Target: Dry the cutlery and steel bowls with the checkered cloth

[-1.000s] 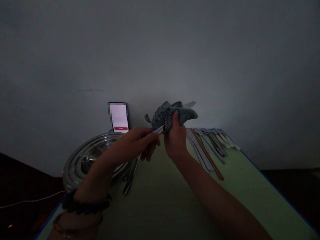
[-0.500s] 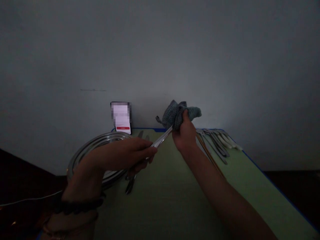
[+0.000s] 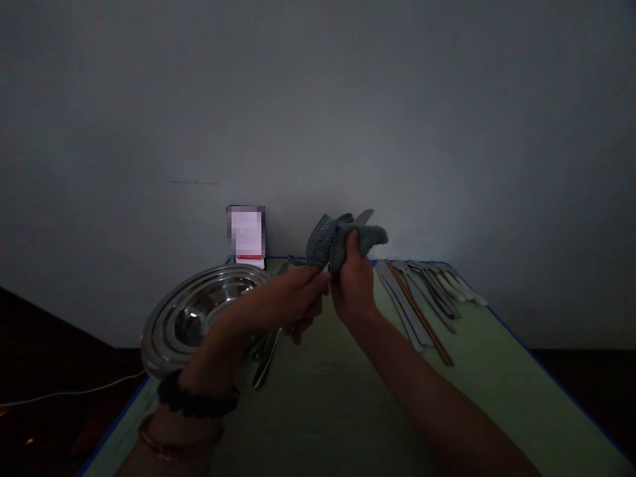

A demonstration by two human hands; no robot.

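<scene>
A table knife (image 3: 365, 216) is held up above the table, its rounded blade tip sticking out past a grey-green cloth (image 3: 322, 242). My left hand (image 3: 293, 295) is closed round the knife's handle, which is mostly hidden by the fingers. Bunched around the blade, the cloth is gripped by my right hand (image 3: 355, 281), thumb on top. Both hands are close together, nearly touching. Beneath my left hand lie several pieces of metal cutlery (image 3: 265, 364), partly covered by it.
Nested steel bowls (image 3: 154, 331) stand at the table's left. A phone (image 3: 247, 232) leans against the wall behind them. Along the right lie chopsticks (image 3: 422, 315), metal cutlery (image 3: 400, 301) and white-handled pieces (image 3: 447, 288). The green table (image 3: 328, 411) has a blue edge.
My left hand has moved right and up along with the knife, closer to my right hand. The blade tip now shows beyond the cloth. The view has shifted slightly.
</scene>
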